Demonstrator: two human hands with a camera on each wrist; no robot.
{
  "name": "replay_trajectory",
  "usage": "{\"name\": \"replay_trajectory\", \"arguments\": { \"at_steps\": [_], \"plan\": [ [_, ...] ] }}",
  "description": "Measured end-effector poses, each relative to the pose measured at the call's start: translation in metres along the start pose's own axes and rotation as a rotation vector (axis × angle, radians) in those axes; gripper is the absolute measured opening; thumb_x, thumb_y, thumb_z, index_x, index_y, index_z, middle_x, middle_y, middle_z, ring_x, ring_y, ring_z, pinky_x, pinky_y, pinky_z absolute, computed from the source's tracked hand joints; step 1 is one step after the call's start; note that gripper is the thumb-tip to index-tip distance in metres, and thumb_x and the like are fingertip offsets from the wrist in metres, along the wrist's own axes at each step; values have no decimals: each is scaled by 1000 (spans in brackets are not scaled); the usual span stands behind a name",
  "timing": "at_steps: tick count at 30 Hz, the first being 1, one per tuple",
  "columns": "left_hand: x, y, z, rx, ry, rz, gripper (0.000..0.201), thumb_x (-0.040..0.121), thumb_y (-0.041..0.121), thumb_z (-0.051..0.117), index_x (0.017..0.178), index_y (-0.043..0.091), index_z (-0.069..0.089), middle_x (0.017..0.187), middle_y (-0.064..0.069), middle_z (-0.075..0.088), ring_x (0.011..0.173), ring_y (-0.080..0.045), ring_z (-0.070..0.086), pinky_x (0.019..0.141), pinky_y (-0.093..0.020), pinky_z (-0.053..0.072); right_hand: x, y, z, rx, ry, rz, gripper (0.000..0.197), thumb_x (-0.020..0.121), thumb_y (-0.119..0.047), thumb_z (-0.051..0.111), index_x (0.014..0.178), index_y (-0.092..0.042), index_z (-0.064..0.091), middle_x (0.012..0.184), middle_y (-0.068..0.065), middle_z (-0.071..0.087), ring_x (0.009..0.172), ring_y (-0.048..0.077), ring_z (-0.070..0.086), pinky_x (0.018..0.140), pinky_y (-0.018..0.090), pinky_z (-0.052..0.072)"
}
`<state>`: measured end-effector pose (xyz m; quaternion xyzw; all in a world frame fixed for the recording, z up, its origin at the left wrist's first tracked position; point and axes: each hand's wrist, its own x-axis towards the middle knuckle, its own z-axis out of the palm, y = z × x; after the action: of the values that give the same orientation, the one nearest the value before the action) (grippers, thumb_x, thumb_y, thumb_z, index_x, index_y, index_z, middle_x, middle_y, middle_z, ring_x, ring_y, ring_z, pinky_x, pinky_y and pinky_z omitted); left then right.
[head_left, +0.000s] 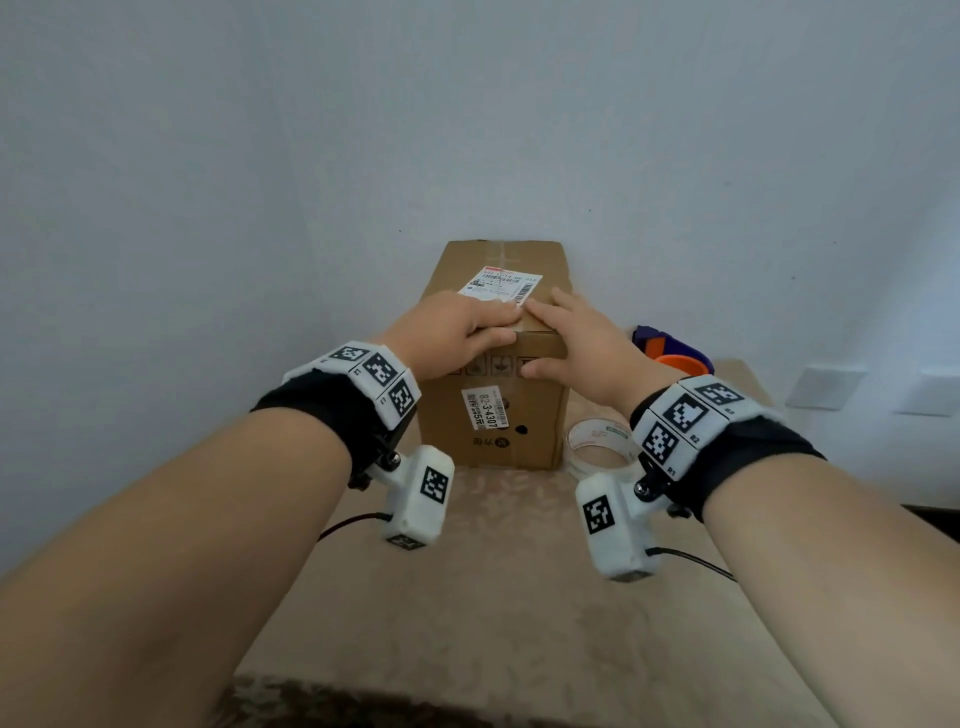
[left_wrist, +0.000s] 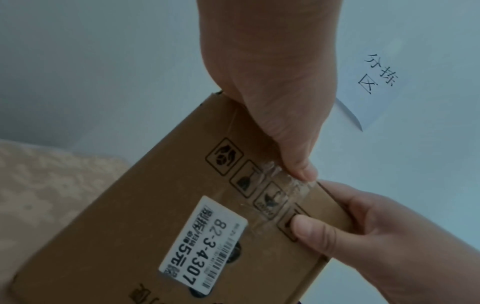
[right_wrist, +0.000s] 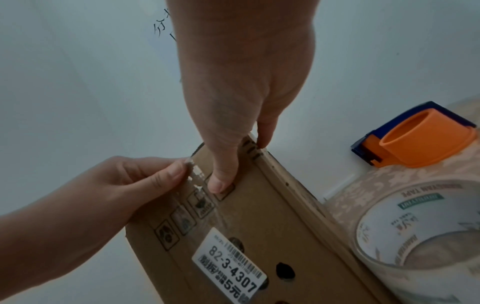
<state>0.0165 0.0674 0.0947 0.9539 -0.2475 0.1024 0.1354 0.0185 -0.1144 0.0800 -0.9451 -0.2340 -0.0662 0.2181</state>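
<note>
Our flat right hand (head_left: 576, 338) steadies the box (head_left: 540, 415) so our left hand (head_left: 447, 332), pinching its tape (right_wrist: 196, 179), can peel.

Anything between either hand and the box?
Nothing visible. The left hand grips the cardboard box at its top front edge, thumb on the clear tape strip; the right hand lies on the box beside it.

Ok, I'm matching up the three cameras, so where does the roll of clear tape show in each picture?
Head: the roll of tape sits low, just right of the box, right of centre.
Left wrist: not in it.
Right wrist: the roll of tape fills the lower right corner, beside the box.
Shared landmark: the white sticker reading 82-3-4307 on the box front.
</note>
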Motion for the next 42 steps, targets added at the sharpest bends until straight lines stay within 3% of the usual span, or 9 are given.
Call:
{"name": "replay_trajectory", "arguments": {
  "at_steps": [2, 7, 15, 20, 25, 29, 33, 38, 42],
  "plan": [
    [-4, 0, -2, -31, 26, -9, 37, 98, 30, 47, 133, 23, 54, 143, 0, 51, 134, -16, 45, 112, -31, 33, -6, -2, 2, 109, 3, 83, 72, 85, -26, 66, 146, -24, 29, 156, 13, 15, 140, 28, 27, 116, 34, 23],
    [-14, -9, 0, 87, 71, -172, 46, 95, 39, 47, 138, 22, 47, 149, -7, 42, 138, -23, 37, 113, -39, 29, -4, -3, 8, 282, 88, 112, 61, 89, -23, 61, 144, -23, 36, 142, 5, 48, 125, 22, 48, 102, 28, 38],
    [-41, -51, -19, 118, 92, -331, 49, 94, 37, 51, 138, 18, 47, 142, -8, 49, 129, -25, 45, 108, -40, 37, 25, -43, 40, 368, 85, 107, 55, 90, -29, 58, 141, -31, 38, 135, 10, 52, 122, 26, 50, 107, 39, 42],
    [-50, -74, -27, 125, 100, -429, 48, 93, 37, 52, 137, 18, 48, 139, -10, 50, 126, -27, 47, 106, -45, 40, 45, -69, 55, 354, 77, 92, 53, 91, -27, 55, 141, -30, 37, 134, 12, 52, 120, 27, 51, 104, 37, 42],
    [-44, -67, -29, 172, 81, -422, 42, 93, 35, 51, 131, 16, 54, 130, -12, 55, 118, -29, 51, 102, -44, 43, 39, -66, 46, 274, 46, 83, 55, 94, -21, 53, 145, -25, 32, 140, 9, 51, 124, 25, 50, 99, 28, 40],
    [-42, -56, -30, 261, 116, -421, 36, 93, 35, 51, 122, 14, 58, 124, -11, 59, 113, -30, 54, 100, -45, 43, 32, -64, 25, 109, -23, 65, 63, 93, -23, 54, 148, -18, 24, 146, 10, 44, 131, 26, 44, 107, 32, 35],
    [-41, -33, -30, 250, 214, -335, 43, 92, 38, 53, 129, 17, 54, 132, -7, 57, 123, -28, 50, 105, -45, 39, 14, -56, 6, 50, -52, 76, 68, 93, -22, 55, 150, -16, 19, 150, 13, 38, 137, 27, 37, 111, 34, 31],
    [-30, 10, -15, 190, 263, -193, 36, 92, 38, 52, 122, 19, 60, 128, -3, 61, 122, -24, 51, 103, -42, 39, -22, -24, -10, 26, -46, 151, 57, 94, -24, 53, 145, -16, 31, 143, 13, 46, 131, 27, 44, 105, 32, 36],
    [-18, 46, 27, 144, 156, -130, 35, 92, 40, 52, 119, 20, 62, 118, -3, 66, 114, -24, 56, 98, -40, 42, -57, 13, -9, 124, -10, 284, 51, 94, -22, 51, 142, -16, 34, 130, 15, 55, 119, 26, 52, 95, 31, 41]
  ]
}}
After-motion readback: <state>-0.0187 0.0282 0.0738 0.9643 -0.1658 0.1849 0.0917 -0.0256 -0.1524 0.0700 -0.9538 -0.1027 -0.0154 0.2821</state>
